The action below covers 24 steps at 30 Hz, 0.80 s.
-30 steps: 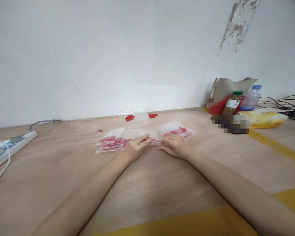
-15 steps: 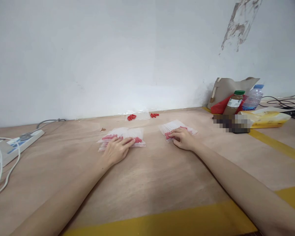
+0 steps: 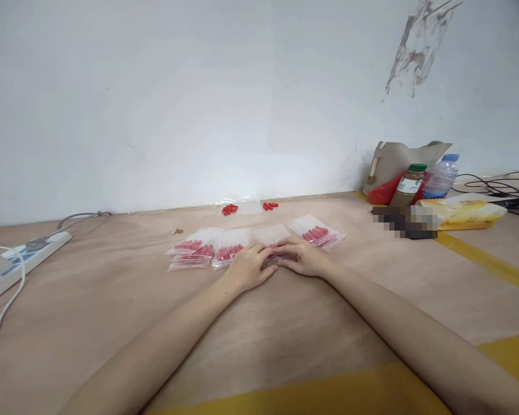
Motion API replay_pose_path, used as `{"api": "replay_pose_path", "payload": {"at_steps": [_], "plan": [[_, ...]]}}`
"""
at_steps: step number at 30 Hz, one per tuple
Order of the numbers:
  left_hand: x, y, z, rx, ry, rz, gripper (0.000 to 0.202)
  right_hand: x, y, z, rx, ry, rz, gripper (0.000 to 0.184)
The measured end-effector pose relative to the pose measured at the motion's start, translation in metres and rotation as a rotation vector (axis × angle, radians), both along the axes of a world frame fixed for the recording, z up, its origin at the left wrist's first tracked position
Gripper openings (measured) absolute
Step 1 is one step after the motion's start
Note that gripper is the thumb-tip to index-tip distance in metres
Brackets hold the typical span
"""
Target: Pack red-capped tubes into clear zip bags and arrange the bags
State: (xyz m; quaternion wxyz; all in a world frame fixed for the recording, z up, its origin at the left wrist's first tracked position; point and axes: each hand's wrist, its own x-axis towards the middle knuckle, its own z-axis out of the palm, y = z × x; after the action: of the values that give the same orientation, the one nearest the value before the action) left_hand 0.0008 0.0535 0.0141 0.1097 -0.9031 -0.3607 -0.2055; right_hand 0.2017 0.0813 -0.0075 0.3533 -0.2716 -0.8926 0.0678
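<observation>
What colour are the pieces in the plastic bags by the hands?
The pieces look pinkish red through the bags; best seen in the head view.

From here I count one left hand (image 3: 249, 266), one right hand (image 3: 306, 257) and four groups of bags (image 3: 231, 245), too overlapped for me to number singly. I see two heaps of red pieces (image 3: 229, 209), the pieces too small to count, two bottles (image 3: 409, 185), one tote (image 3: 398, 157), one packet (image 3: 465, 214) and one power strip (image 3: 57, 245).
</observation>
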Motion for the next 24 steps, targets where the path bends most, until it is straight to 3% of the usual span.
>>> {"api": "replay_pose_path", "payload": {"at_steps": [7,13,18,24], "plan": [[0.001,0.007,-0.012,0.081,0.094,0.026,0.012,0.023,0.007,-0.004,-0.027,0.005,-0.149,0.039],[0.001,0.012,-0.014,0.113,0.22,0.048,0.013,0.008,0.007,-0.009,0.095,-0.023,-0.25,0.023],[-0.001,0.011,-0.015,0.123,0.174,0.048,0.012,-0.003,0.006,-0.006,0.237,-0.135,-0.324,0.015],[-0.002,0.011,-0.016,0.11,0.138,0.016,0.012,-0.004,0.004,-0.005,0.237,-0.184,-0.371,0.014]]}}
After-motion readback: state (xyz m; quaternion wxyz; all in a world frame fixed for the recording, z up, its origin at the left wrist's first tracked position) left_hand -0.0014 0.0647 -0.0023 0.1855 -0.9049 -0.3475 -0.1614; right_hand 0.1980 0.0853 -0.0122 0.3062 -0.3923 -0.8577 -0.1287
